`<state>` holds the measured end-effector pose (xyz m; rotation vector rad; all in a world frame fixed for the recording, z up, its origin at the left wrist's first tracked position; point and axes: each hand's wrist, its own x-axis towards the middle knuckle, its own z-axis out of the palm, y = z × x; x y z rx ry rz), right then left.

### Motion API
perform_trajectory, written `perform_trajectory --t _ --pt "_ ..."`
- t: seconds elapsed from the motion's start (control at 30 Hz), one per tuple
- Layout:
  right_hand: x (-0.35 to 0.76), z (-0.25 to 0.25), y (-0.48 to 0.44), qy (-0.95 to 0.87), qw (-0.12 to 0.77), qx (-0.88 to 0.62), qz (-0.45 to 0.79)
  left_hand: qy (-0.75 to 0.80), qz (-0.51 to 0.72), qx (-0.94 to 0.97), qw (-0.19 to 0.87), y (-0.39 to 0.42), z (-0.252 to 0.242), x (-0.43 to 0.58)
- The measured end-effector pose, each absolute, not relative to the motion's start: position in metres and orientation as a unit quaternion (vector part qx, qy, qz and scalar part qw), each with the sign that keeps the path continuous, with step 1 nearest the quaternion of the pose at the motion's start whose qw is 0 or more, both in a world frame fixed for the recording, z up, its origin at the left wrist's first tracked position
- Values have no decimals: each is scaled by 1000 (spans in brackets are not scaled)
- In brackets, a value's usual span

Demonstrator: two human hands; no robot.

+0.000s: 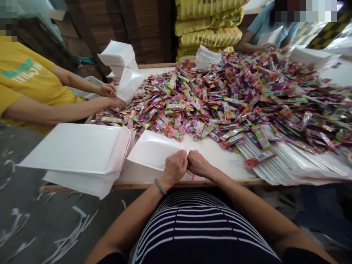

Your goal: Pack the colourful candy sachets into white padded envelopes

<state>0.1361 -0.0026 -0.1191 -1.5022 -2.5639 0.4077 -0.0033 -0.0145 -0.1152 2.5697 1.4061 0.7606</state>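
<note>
A white padded envelope [155, 148] lies on the table in front of me, its end reaching into my hands. My left hand [176, 165], with a beaded bracelet at the wrist, is closed on that end. Right beside it, my right hand [198, 163] is a fist on the same end, knuckles almost touching the left. The fingers hide the envelope's edge. Just beyond lies a large heap of small colourful packets [198, 102]. A thick stack of white padded envelopes [79, 148] stands to the left, overhanging the table edge.
More envelopes [297, 161] lie fanned out at the right, partly under packets. A co-worker in a yellow shirt [30, 84] handles an envelope [129, 84] at the left. Another person [258, 29] works at the far right. Yellow sacks [209, 25] are piled behind the table.
</note>
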Motion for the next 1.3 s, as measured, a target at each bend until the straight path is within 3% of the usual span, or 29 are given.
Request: perform_trajectory --t 0.1,0.3,0.43,0.5,0.63,0.77,0.97,1.07,1.13,1.3 --pt "143 -84 5 -879 97 -444 140 506 328 785 140 -11 -96 -2" --pt "166 35 7 -871 387 -298 51 500 540 586 340 9 -14 -13" --pt "164 60 1 -909 331 -249 -49 473 589 501 424 15 10 -29" --pt "159 47 3 -920 292 -249 -87 493 580 496 418 14 4 -37" --pt "149 21 8 -905 326 -254 -104 541 548 537 344 10 -11 -51" --pt "139 25 5 -918 313 -225 -90 562 511 590 274 15 -3 -59" --pt "140 44 0 -883 401 -243 10 537 519 639 182 18 30 -71" --pt "158 43 5 -776 536 -323 74 507 441 720 172 -3 33 -71" --pt "171 26 10 -695 585 -413 67 482 327 785 212 -24 18 -64" --pt "183 -75 21 -707 413 -558 139 404 42 844 349 -53 -42 -35"
